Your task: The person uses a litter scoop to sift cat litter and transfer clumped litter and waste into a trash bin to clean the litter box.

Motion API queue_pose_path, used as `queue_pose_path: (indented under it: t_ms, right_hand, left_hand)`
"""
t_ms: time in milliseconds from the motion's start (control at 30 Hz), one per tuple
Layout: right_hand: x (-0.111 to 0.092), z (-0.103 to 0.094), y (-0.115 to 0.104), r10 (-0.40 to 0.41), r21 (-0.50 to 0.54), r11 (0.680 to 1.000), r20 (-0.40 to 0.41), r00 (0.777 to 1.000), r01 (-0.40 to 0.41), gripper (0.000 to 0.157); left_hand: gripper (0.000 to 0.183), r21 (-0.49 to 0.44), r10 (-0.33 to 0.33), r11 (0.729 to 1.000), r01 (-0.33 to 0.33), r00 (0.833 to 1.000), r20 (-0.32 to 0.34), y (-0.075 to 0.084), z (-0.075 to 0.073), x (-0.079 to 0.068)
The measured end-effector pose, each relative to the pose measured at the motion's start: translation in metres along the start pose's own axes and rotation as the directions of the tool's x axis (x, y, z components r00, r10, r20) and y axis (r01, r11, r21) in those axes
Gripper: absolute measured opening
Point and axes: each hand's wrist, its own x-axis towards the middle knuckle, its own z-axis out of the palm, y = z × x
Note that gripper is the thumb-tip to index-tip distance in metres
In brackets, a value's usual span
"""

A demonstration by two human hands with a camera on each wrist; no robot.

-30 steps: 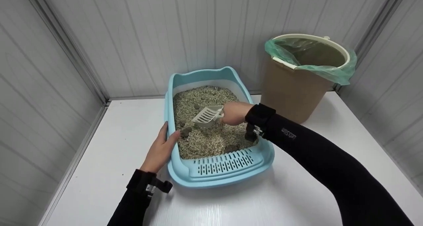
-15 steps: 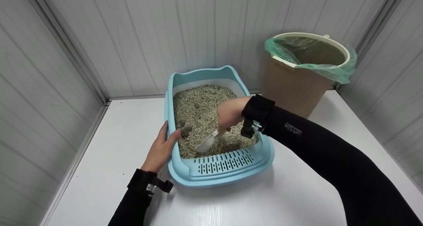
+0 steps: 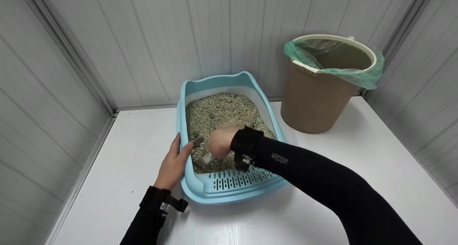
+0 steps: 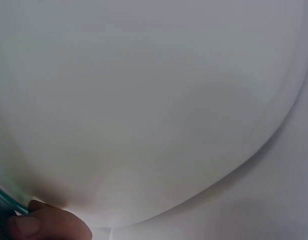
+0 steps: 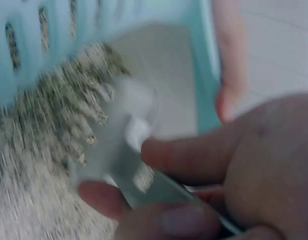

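Note:
My right hand (image 3: 222, 141) grips a pale litter scoop (image 3: 205, 160) by its handle. The scoop's head is down at the litter (image 3: 229, 105), near the front left corner of a light blue litter box (image 3: 229, 199). In the right wrist view, thumb and fingers close round the scoop (image 5: 111, 132), which is blurred beside the box wall. My left hand (image 3: 172, 168) holds the box's left rim, thumb over the top and the other fingers outside. A dark clump (image 3: 198, 142) lies by that thumb. The left wrist view shows a fingertip (image 4: 53, 224) beside a large pale surface.
A brown bin (image 3: 309, 101) with a green liner bag (image 3: 370, 75) folded over its rim stands at the back right. White panelled walls (image 3: 150, 48) enclose the white table (image 3: 143, 130) at the back and sides. A slotted step (image 3: 229, 182) fronts the box.
My right hand has swept the scoop down from above the litter, then left toward the box's left wall. My left hand stays on the rim.

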Motion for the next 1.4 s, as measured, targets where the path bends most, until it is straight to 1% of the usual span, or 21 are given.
queue_pose_path:
  t_ms: [67, 100, 133, 267, 400, 467, 600, 667, 733, 800, 900, 967, 1067, 1200, 1267, 1367, 1400]
  right_hand:
    - [0.004, 0.004, -0.006, 0.060, 0.151, 0.987, -0.022, 0.998, -0.056, 0.050]
    - [0.005, 0.005, -0.008, 0.093, 0.235, 0.969, -0.035, 0.995, -0.083, 0.051]
    - [0.007, 0.007, -0.009, 0.106, 0.262, 0.961, -0.042, 0.993, -0.092, 0.051]
    - [0.010, 0.012, -0.011, 0.133, 0.318, 0.943, -0.091, 0.987, -0.098, 0.050]
    - [0.011, 0.017, -0.009, 0.153, 0.355, 0.930, -0.132, 0.979, -0.097, 0.044]
    - [0.015, 0.018, -0.007, 0.151, 0.340, 0.936, -0.164, 0.975, -0.088, 0.041]
    - [0.026, 0.022, -0.003, 0.130, 0.370, 0.929, -0.244, 0.961, -0.031, 0.040]
    - [0.034, 0.024, 0.000, 0.132, 0.392, 0.920, -0.285, 0.950, -0.010, 0.042]
    - [0.041, 0.024, 0.004, 0.134, 0.412, 0.911, -0.299, 0.945, 0.002, 0.043]
    - [0.047, 0.024, 0.008, 0.124, 0.400, 0.916, -0.315, 0.941, 0.014, 0.044]
    - [0.052, 0.025, 0.012, 0.104, 0.395, 0.918, -0.329, 0.939, 0.037, 0.038]
    - [0.058, 0.026, 0.014, 0.107, 0.412, 0.910, -0.337, 0.935, 0.044, 0.033]
    - [0.071, 0.030, 0.017, 0.149, 0.438, 0.899, -0.348, 0.925, 0.020, 0.033]
    - [0.093, 0.033, 0.022, 0.188, 0.466, 0.885, -0.357, 0.915, -0.001, 0.042]
    - [0.105, 0.034, 0.024, 0.198, 0.489, 0.872, -0.359, 0.912, 0.004, 0.045]
    - [0.121, 0.037, 0.029, 0.212, 0.510, 0.860, -0.380, 0.900, 0.013, 0.045]
    - [0.132, 0.042, 0.032, 0.216, 0.506, 0.862, -0.404, 0.889, 0.020, 0.043]
  left_hand:
    - [0.095, 0.014, -0.007, 1.000, 0.007, 1.000, -0.006, -0.002, 0.000, -0.001]
    - [0.095, 0.019, -0.012, 1.000, 0.012, 1.000, -0.009, -0.002, 0.000, -0.001]
    - [0.095, 0.020, -0.016, 1.000, 0.016, 1.000, -0.010, -0.003, -0.001, -0.002]
    - [0.096, 0.034, -0.030, 0.999, 0.030, 1.000, -0.008, -0.001, -0.001, -0.002]
    - [0.095, 0.037, -0.019, 0.999, 0.019, 1.000, -0.004, 0.001, 0.003, 0.000]
    - [0.096, 0.032, -0.009, 0.999, 0.009, 1.000, -0.004, 0.002, 0.003, 0.001]
    - [0.095, 0.039, -0.009, 0.999, 0.009, 1.000, -0.007, 0.002, 0.004, 0.001]
    - [0.094, 0.038, -0.008, 0.999, 0.008, 1.000, -0.012, 0.002, 0.004, 0.000]
    - [0.094, 0.036, -0.007, 0.999, 0.007, 1.000, -0.013, 0.002, 0.003, -0.001]
    - [0.094, 0.033, -0.011, 0.999, 0.012, 1.000, -0.015, 0.002, 0.003, -0.001]
    - [0.095, 0.037, -0.015, 0.999, 0.015, 1.000, -0.011, 0.003, 0.003, -0.001]
    - [0.095, 0.040, -0.019, 0.999, 0.019, 1.000, -0.010, 0.002, 0.003, -0.001]
    - [0.096, 0.039, -0.017, 0.999, 0.017, 1.000, -0.004, 0.003, 0.004, 0.000]
    - [0.096, 0.039, -0.023, 0.999, 0.023, 1.000, -0.006, 0.002, 0.003, 0.000]
    - [0.095, 0.035, -0.024, 0.999, 0.025, 1.000, -0.013, 0.001, 0.003, -0.001]
    - [0.094, 0.035, -0.024, 0.999, 0.025, 1.000, -0.017, 0.001, 0.002, -0.002]
    - [0.094, 0.036, -0.023, 0.999, 0.024, 1.000, -0.018, 0.001, 0.002, -0.003]
